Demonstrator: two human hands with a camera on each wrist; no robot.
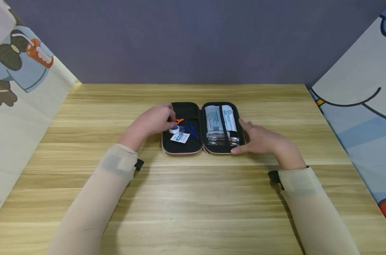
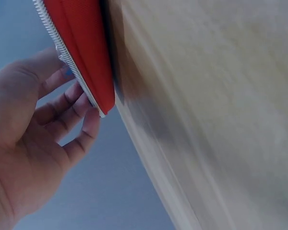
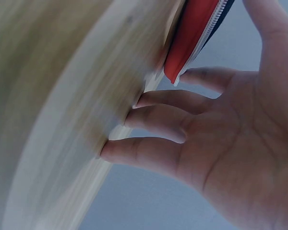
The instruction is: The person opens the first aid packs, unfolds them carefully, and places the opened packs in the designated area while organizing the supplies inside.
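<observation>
A small zippered case (image 1: 185,112) lies spread open on the table, black inside, with a red outer shell (image 2: 89,48). My left hand (image 1: 154,120) reaches over its left half, fingers bent down by an orange-handled item (image 1: 179,121); whether they pinch anything is hidden. Around the fingertips lie a white roll (image 1: 174,130), thin blue tools (image 1: 193,130) and a small white-and-blue packet (image 1: 180,137). My right hand (image 1: 263,140) rests at the right edge with spread fingers, some fingertips (image 3: 108,148) on the table and one against the shell.
Flat white packets (image 1: 213,117) and clear shiny packets (image 1: 218,141) sit in the case's right half under a black elastic strap (image 1: 224,125). The wooden table (image 1: 180,198) meets a dark blue-grey panel (image 1: 193,42) at the back. Cartoon-patterned panels (image 1: 355,71) flank it.
</observation>
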